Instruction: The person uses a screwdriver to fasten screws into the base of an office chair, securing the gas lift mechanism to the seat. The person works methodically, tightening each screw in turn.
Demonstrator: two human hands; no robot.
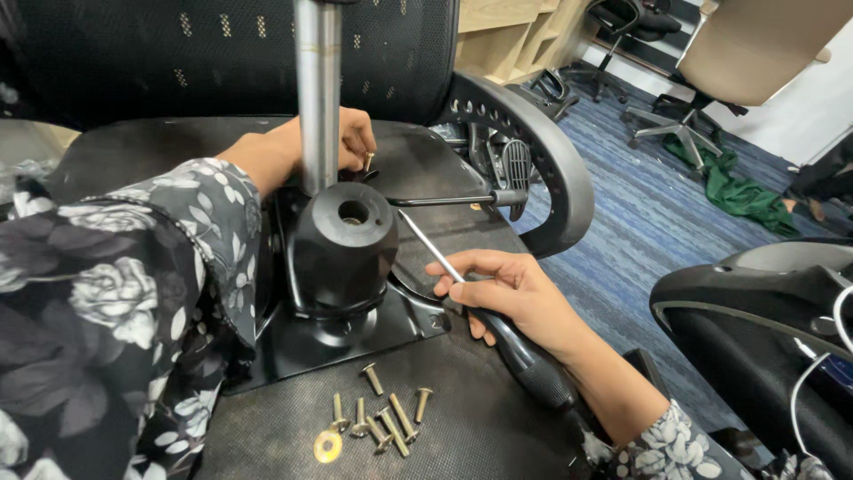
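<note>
Right hand (506, 298) grips a screwdriver (498, 324); left hand (333, 142) pinches a bolt (368, 161) over the upturned seat (462, 418); blue carpet (640, 222) beyond.

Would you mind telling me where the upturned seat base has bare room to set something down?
Bare patches lie right of the brass bolts, below the screwdriver, and at the far left edge of the seat underside. Around the black mechanism plate and both hands it is crowded.
</note>
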